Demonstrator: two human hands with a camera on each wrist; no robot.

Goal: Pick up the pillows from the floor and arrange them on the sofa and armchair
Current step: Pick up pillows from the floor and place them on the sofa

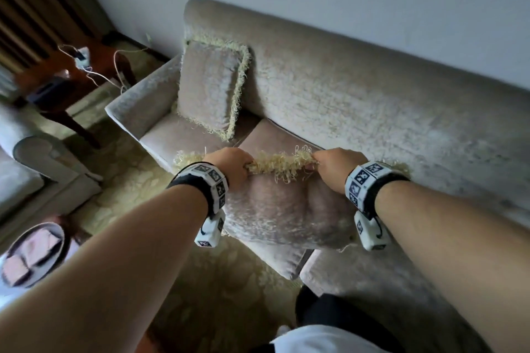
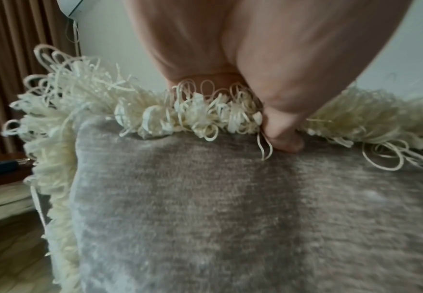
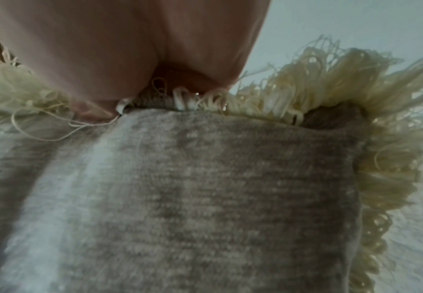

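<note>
A beige velvet pillow [image 1: 284, 209] with cream fringe hangs upright over the sofa seat [image 1: 183, 135], held by its top edge. My left hand [image 1: 232, 165] grips the fringed edge on the left, and my right hand [image 1: 332, 166] grips it on the right. The left wrist view shows the left hand [image 2: 275, 126] with its thumb pressed on the pillow [image 2: 230, 218] below the fringe. The right wrist view shows the right hand [image 3: 120, 83] pinching the same pillow [image 3: 205, 198] at its seam. A second fringed pillow [image 1: 209, 86] leans upright in the sofa's left corner against the backrest [image 1: 358, 89].
The sofa's left armrest [image 1: 137, 100] stands beside a dark wooden side table [image 1: 71, 77] with white cables. A grey armchair [image 1: 31, 169] is at the far left. Patterned carpet [image 1: 137, 186] covers the floor. A round tray [image 1: 31, 255] sits at lower left. My knee [image 1: 324, 312] is near the sofa front.
</note>
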